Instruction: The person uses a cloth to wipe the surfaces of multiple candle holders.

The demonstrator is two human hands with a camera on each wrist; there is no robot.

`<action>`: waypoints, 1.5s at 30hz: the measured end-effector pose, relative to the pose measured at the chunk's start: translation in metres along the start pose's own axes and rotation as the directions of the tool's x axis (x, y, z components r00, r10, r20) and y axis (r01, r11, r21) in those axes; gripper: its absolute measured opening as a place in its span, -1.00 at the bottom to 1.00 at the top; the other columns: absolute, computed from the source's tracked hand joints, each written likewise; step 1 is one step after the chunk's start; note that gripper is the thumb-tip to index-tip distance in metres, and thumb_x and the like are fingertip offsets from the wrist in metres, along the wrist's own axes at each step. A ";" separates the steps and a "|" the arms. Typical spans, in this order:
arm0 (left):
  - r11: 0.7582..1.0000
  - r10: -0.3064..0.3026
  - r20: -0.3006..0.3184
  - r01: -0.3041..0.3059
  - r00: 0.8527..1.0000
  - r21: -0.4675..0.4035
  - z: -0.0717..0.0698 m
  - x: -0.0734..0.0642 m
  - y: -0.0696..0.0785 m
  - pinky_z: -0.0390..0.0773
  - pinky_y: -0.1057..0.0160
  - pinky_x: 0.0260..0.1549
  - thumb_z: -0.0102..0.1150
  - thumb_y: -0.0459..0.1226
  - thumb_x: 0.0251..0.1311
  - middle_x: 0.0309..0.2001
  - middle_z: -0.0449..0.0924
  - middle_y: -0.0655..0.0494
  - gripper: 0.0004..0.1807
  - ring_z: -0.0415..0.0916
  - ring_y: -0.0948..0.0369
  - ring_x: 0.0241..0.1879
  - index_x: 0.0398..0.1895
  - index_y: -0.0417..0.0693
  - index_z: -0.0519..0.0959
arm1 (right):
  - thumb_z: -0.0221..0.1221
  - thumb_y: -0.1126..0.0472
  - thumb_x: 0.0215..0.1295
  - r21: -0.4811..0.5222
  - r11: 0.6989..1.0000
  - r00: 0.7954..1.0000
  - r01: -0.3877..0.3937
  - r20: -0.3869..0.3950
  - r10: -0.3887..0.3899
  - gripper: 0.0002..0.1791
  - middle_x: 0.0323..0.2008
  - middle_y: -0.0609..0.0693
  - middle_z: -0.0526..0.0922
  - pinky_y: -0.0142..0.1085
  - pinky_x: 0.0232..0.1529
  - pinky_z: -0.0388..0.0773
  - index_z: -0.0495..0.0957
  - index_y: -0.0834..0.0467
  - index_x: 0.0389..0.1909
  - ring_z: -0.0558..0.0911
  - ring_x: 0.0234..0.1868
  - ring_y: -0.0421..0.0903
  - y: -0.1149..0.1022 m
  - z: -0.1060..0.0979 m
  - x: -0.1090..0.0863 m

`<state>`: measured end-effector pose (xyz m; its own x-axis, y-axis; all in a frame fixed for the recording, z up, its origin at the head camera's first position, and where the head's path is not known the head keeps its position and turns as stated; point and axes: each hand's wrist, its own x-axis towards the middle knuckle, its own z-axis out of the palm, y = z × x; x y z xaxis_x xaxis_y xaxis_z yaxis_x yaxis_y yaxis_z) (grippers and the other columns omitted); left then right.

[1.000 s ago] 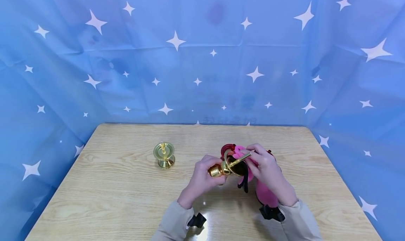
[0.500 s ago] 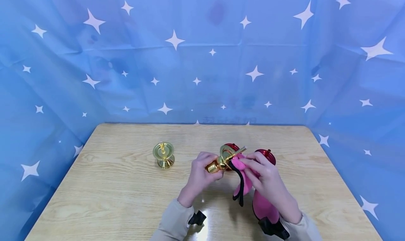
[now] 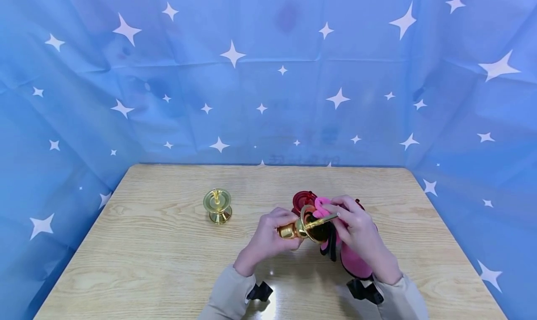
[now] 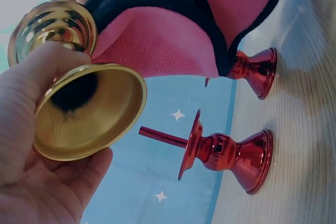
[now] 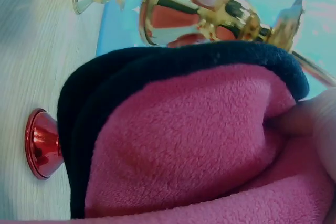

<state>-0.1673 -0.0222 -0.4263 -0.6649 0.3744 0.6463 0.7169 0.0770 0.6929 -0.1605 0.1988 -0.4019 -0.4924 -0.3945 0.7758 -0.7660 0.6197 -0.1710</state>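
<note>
My left hand [image 3: 268, 231] grips a shiny gold candlestick [image 3: 287, 231] around its base, above the table. It is tilted over, its spike pointing right, and the hollow underside of the base [image 4: 100, 114] faces the left wrist camera. My right hand [image 3: 361, 229] pinches a pink fleecy cloth [image 5: 184, 129] with black edging, right at the candlestick's dish. Part of the cloth hangs below the fingers, and a longer pink part [image 3: 354, 261] drapes under the right wrist. In the head view the dish hides some of the cloth.
A second gold candlestick [image 3: 217, 205] stands upright left on the wooden table [image 3: 147, 245]. Two red candlesticks stand behind the hands, one [image 3: 303, 199] near the held candlestick and another [image 3: 360, 202] mostly covered by the right hand. A blue star-patterned curtain [image 3: 268, 124] hangs behind.
The right hand drew the cloth down in front of the dish, then back up behind it. The left hand turned the gold candlestick slightly and still holds it.
</note>
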 end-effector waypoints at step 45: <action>0.998 -0.047 -0.236 0.037 0.971 -0.045 0.037 -0.004 -0.015 0.58 0.31 -0.26 0.42 -0.45 -0.28 -0.23 0.63 -0.15 -0.58 0.55 0.08 -0.19 -0.20 -0.35 0.65 | -0.06 0.49 0.30 0.834 -0.029 0.405 -0.551 0.297 0.865 -0.52 -0.39 -0.19 0.66 -0.51 -0.35 0.51 0.68 -0.13 -0.38 0.58 -0.37 -0.34 -0.029 0.030 -0.015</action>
<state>-0.1675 0.0092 -0.4505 -0.7285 0.1422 0.6701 0.6813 0.0488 0.7303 -0.1433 0.1665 -0.4262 -0.9845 0.1745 -0.0144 -0.0513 -0.3662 -0.9291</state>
